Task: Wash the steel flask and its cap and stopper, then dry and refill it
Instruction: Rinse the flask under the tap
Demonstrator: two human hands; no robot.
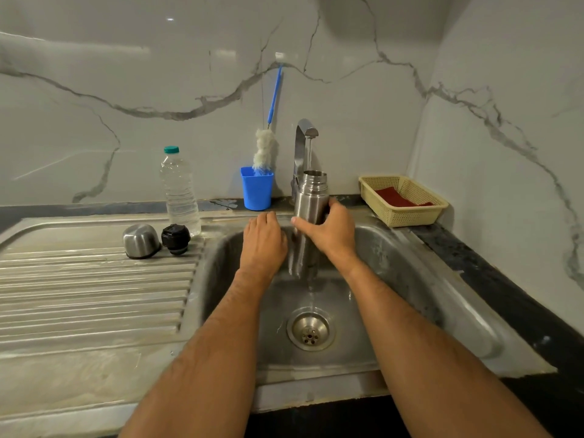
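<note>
Fingers (319, 221) of my right hand (328, 235) wrap the wet, slippery, rigid steel flask (308, 203) mid-body; left hand (264, 241) relaxed, empty.

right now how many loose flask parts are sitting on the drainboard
2: the steel cap on the drainboard, and the black stopper right of it, beside the plastic bottle.

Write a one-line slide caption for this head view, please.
Right hand holds the open steel flask under the running tap; cap and stopper wait aside.

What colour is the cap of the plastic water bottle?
Teal green; the bottle cap shows clearly in the head view.
</note>
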